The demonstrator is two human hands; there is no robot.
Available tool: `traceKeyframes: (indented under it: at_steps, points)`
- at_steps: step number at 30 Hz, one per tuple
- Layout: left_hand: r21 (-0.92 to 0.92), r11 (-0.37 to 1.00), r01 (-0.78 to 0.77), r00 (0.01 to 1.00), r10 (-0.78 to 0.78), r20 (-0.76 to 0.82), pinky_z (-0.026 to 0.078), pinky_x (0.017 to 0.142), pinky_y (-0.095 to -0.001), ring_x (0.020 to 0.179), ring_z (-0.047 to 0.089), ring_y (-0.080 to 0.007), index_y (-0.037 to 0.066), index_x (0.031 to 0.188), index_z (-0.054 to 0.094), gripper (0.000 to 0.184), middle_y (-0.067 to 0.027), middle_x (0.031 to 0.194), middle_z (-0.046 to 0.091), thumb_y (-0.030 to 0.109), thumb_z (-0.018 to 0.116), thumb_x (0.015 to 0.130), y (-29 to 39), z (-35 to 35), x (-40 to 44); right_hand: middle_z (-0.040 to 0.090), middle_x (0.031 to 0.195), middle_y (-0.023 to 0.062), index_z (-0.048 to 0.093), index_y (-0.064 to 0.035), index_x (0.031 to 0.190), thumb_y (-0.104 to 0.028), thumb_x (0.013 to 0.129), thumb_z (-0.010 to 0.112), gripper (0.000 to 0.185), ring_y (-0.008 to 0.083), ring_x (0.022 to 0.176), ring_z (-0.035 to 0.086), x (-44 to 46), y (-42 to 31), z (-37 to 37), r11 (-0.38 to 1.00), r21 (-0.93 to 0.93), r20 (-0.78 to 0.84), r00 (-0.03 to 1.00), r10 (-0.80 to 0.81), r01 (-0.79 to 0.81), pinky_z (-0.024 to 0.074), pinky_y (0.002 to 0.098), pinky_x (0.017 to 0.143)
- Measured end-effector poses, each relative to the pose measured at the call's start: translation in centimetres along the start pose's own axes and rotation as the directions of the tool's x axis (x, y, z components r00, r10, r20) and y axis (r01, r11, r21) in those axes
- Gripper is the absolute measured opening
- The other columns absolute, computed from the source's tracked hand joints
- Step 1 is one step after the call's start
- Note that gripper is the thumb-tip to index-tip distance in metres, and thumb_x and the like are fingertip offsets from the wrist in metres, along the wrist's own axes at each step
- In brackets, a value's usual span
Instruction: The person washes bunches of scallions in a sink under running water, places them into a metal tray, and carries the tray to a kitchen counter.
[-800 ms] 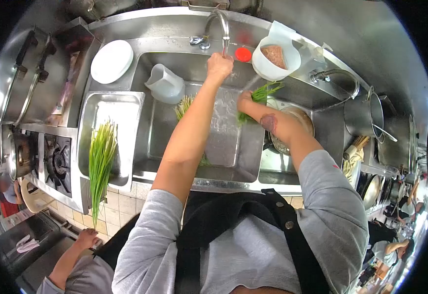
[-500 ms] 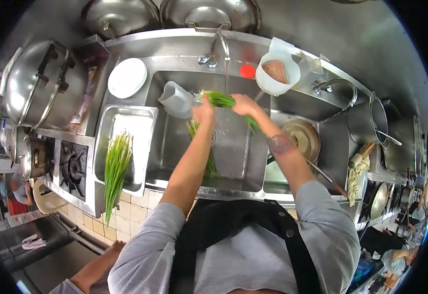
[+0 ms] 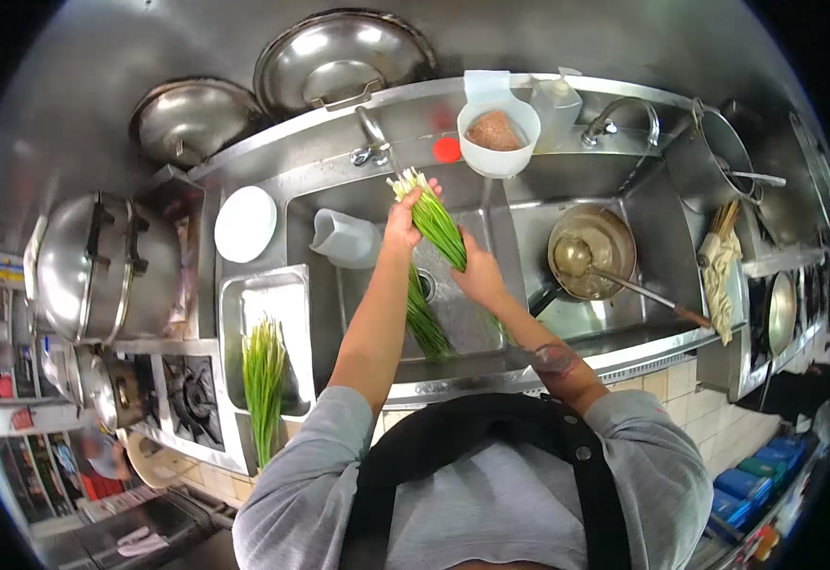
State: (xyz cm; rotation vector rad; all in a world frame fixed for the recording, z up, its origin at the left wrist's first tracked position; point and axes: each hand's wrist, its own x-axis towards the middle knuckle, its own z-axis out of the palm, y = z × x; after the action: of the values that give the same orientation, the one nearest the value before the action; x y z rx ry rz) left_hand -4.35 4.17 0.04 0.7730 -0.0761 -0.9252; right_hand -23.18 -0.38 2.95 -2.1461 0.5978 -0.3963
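Bunch of greens (image 3: 444,234) swung from level to slanted since earlier, now over big basin (image 3: 493,220). L to R: tray (image 3: 254,292) w/ more greens (image 3: 263,372); L hand (image 3: 402,220) clasps nr white ends, R hand (image 3: 479,277) wraps stalks lower, prob. keeping 'em together.

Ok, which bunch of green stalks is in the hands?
The raised bunch above the larger sink basin; one other lies in that basin, another overhangs the metal tray.
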Motion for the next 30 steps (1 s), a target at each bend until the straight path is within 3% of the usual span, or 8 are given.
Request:
traceKeyframes:
  at_steps: [2,4,8,13,17,23,27,30]
  points:
    - [0.050,0.998,0.037,0.995,-0.032,-0.096,0.051,0.075,-0.0381,0.088,0.060,-0.0225,-0.002,0.112,0.049,0.038,-0.0129,0.101,0.061,0.012,0.064,0.080,0.4,0.9,0.3,0.061,0.086,0.0203,0.041,0.0009,0.119,-0.010,0.066,0.069,0.060,0.0308,0.078,0.061,0.0,0.1,-0.3,0.975,0.197,0.120,0.990,0.075,-0.098,0.0477,0.0387,0.067]
    - [0.189,0.979,0.077,0.975,-0.034,-0.221,0.051,0.073,-0.0379,0.085,0.061,-0.0228,-0.001,0.110,0.051,0.038,-0.0127,0.100,0.061,0.015,0.066,0.079,0.9,2.4,0.2,0.062,0.082,0.0139,0.046,0.0026,0.111,-0.011,0.067,0.072,0.053,0.0209,0.071,0.062,0.4,-0.1,-1.1,0.848,0.422,0.401,0.905,0.142,-0.320,0.0473,0.0327,0.062]
    - [0.207,0.975,0.081,0.979,-0.038,-0.201,0.049,0.078,-0.0380,0.087,0.059,-0.0222,0.000,0.107,0.054,0.039,-0.0106,0.099,0.060,0.031,0.060,0.083,2.4,3.7,-0.9,0.057,0.071,0.0037,0.052,-0.0004,0.097,-0.009,0.071,0.071,0.033,0.0125,0.063,0.055,0.9,0.3,-0.5,0.481,0.725,0.531,0.845,0.065,-0.492,0.0430,0.0257,0.058]
    - [0.098,0.990,0.097,0.987,-0.109,0.118,0.045,0.087,-0.0404,0.094,0.058,-0.0271,-0.004,0.106,0.051,0.040,-0.0140,0.101,0.060,0.031,0.053,0.087,4.4,0.8,0.4,0.057,0.074,0.0050,0.052,0.0003,0.095,-0.006,0.072,0.069,0.029,0.0127,0.065,0.055,2.1,2.6,0.5,0.527,0.727,0.555,0.829,-0.074,-0.440,0.0435,0.0260,0.060]
    - [0.412,0.909,-0.066,0.997,0.072,0.001,0.052,0.075,-0.0386,0.085,0.062,-0.0254,-0.009,0.104,0.050,0.038,-0.0148,0.097,0.060,0.023,0.060,0.085,4.2,1.2,0.3,0.057,0.075,0.0055,0.053,0.0003,0.093,-0.001,0.072,0.066,0.025,0.0131,0.064,0.055,1.8,2.3,0.4,0.541,0.728,0.537,0.841,-0.068,-0.421,0.0442,0.0268,0.061]
    - [0.488,0.872,0.038,0.929,0.149,-0.339,0.053,0.069,-0.0403,0.082,0.062,-0.0241,-0.005,0.106,0.049,0.043,-0.0136,0.095,0.060,0.032,0.058,0.086,4.6,1.8,2.2,0.058,0.076,0.0054,0.052,0.0009,0.093,0.004,0.071,0.065,0.026,0.0136,0.065,0.056,2.2,2.1,2.6,0.529,0.763,0.466,0.883,-0.055,-0.370,0.0451,0.0276,0.061]
    - [0.161,0.955,0.249,0.968,-0.246,-0.042,0.052,0.069,-0.0441,0.080,0.062,-0.0279,-0.002,0.106,0.050,0.045,-0.0124,0.097,0.061,0.039,0.052,0.088,4.7,0.7,2.9,0.058,0.077,0.0059,0.051,0.0005,0.095,0.004,0.071,0.065,0.028,0.0135,0.065,0.056,2.2,2.5,3.6,0.551,0.767,0.404,0.915,-0.017,-0.328,0.0457,0.0279,0.061]
    - [0.447,0.893,0.058,0.990,0.006,-0.140,0.052,0.071,-0.0416,0.085,0.061,-0.0253,-0.004,0.108,0.050,0.038,-0.0149,0.100,0.059,0.018,0.064,0.080,3.3,0.3,2.5,0.059,0.077,0.0061,0.051,0.0002,0.097,0.004,0.070,0.065,0.031,0.0134,0.065,0.056,2.1,3.5,3.6,0.530,0.789,0.403,0.913,-0.064,-0.311,0.0459,0.0277,0.061]
